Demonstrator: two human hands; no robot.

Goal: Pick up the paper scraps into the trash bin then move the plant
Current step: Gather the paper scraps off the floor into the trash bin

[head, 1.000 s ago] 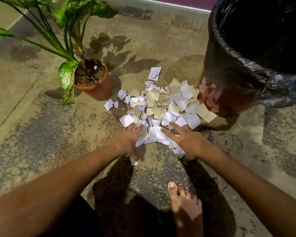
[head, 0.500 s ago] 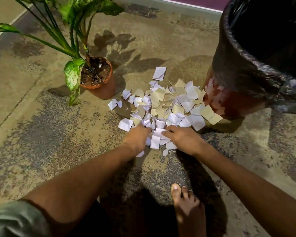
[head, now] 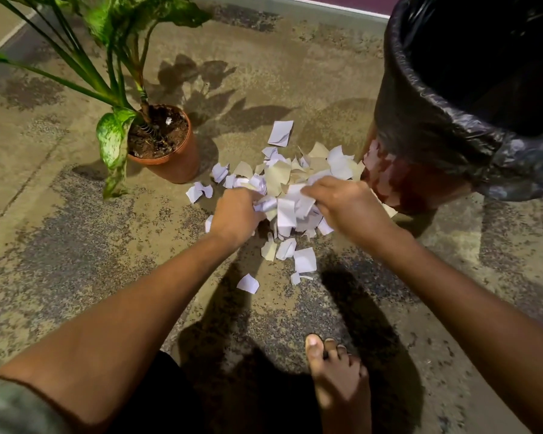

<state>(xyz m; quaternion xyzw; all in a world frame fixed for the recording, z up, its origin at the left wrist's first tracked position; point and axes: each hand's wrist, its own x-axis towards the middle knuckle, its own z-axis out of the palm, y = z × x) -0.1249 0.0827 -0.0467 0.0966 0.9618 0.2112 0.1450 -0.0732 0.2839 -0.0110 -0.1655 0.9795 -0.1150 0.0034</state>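
compared to half a second back, both hands have scooped up: left hand [head: 235, 214] and right hand [head: 347, 205] are now raised with fingers clamped on a wad of paper scraps [head: 287, 205]. a few scraps dropped on the floor [head: 76, 245] nearer the bare foot [head: 339, 380]. trash bin [head: 427, 126] sits right, plant [head: 166, 145] left, neither moved.

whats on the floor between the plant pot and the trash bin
In the head view, the pile of paper scraps fills most of the stretch between the plant pot and the trash bin. Both hands, left hand and right hand, are gathering scraps at its near side.
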